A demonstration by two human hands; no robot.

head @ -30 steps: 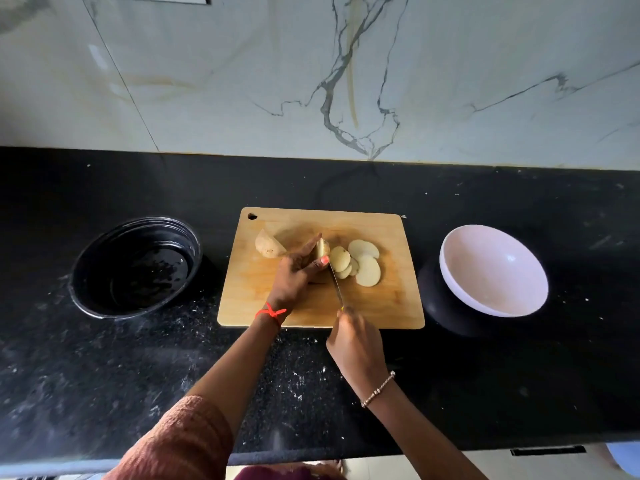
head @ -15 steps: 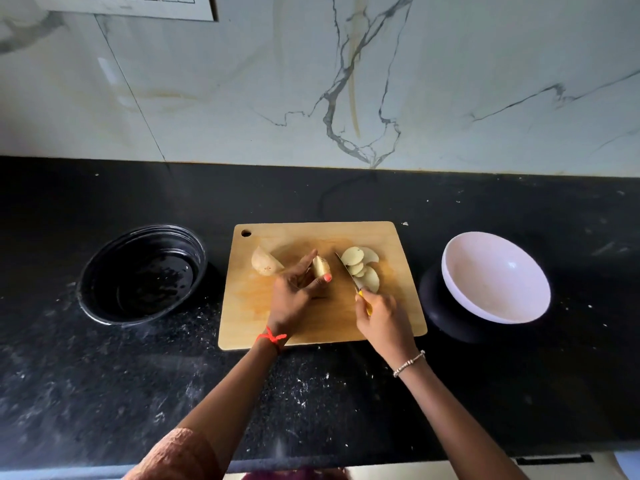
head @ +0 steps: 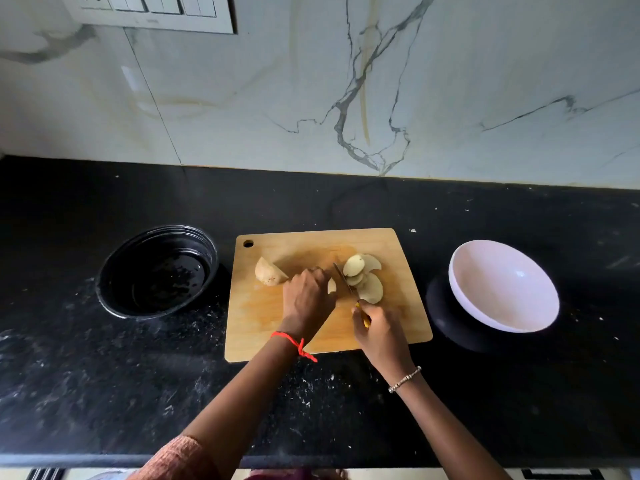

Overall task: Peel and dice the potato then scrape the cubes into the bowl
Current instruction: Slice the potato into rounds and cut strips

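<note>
A wooden cutting board (head: 270, 327) lies on the black counter. My left hand (head: 306, 299) holds a small potato end piece (head: 331, 285) down on the board. My right hand (head: 379, 332) grips a yellow-handled knife (head: 346, 282), whose blade stands between that piece and a pile of several potato slices (head: 365, 277). A potato half (head: 268, 271) lies at the board's upper left. The white bowl (head: 502, 285) sits to the right of the board.
A black bowl (head: 157, 271) holding a little water stands left of the board. The marble wall rises behind the counter, with a switch panel (head: 152, 10) at the top left. The counter's front edge (head: 104, 460) runs along the bottom.
My left hand has turned over and now covers most of the small potato piece. My right hand and the knife have stayed by the slices. The camera view has tilted slightly upward.
</note>
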